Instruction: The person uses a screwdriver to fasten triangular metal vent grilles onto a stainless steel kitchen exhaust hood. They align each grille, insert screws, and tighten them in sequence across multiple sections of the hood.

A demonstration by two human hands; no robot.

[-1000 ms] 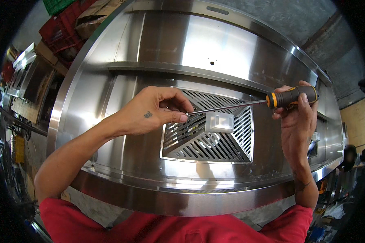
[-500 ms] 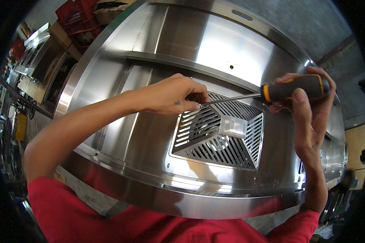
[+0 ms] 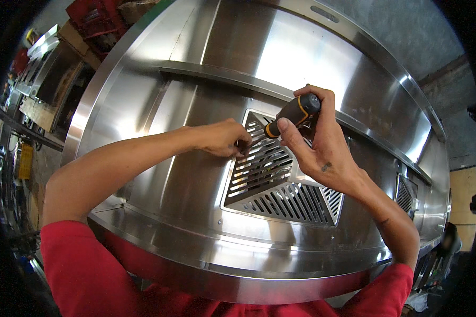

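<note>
Right hand (image 3: 327, 156) grasps the screwdriver (image 3: 293, 116), tilted over the slotted grille (image 3: 283, 197) — left hand (image 3: 221, 139) curled by the tool's lower end, any pinch hidden — seemingly lining it up, so the next move calls for steady aim.

Head view, fisheye, facing downward.
From near it shows the bare left hand (image 3: 225, 139), the bare right hand (image 3: 327, 153) and silver steel housing (image 3: 193, 195).

No text, label, number or sign can be read. Pale marks (image 3: 313, 100) on the screwdriver handle's (image 3: 295, 114) far right end are too small to make out
</note>
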